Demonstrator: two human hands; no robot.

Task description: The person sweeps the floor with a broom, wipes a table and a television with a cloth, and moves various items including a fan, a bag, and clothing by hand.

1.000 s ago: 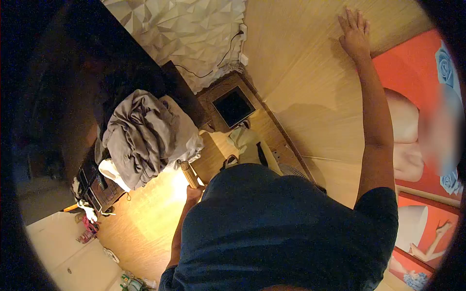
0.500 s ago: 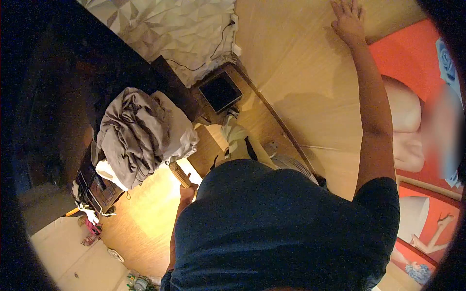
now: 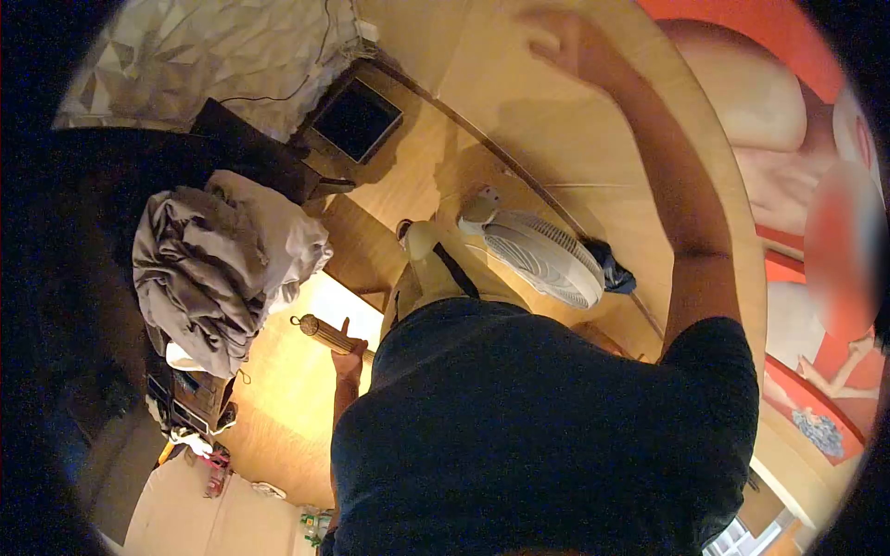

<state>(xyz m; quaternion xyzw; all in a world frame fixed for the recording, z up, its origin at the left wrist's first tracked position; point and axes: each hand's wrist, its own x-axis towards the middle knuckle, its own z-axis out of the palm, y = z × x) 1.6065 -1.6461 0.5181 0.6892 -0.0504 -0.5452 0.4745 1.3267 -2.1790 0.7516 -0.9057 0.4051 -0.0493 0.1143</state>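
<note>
My left hand (image 3: pixel 347 360) is closed around a brown, ribbed, cylindrical handle (image 3: pixel 326 334) with a small hook or loop at its tip. Its shaft runs back beside my hip, mostly hidden. My right arm reaches up and out, and my right hand (image 3: pixel 570 44) is over the light wood-coloured panel (image 3: pixel 519 102), blurred by motion. Its fingers are loosely bent and apart, with nothing seen in them. Left of the handle lies a heap of crumpled grey-brown cloth (image 3: pixel 209 269).
A white fan (image 3: pixel 542 258) stands by my leg near the panel's base. A dark square box (image 3: pixel 357 120) sits on the floor ahead. Red pictures (image 3: pixel 788 232) hang at the right. Small items (image 3: pixel 199 445) and a bottle (image 3: pixel 315 524) are at lower left.
My right hand has come off its flat, spread pose on the panel and swung left in view. My left hand still grips the handle, now tilted more sideways. The view has turned, revealing the fan.
</note>
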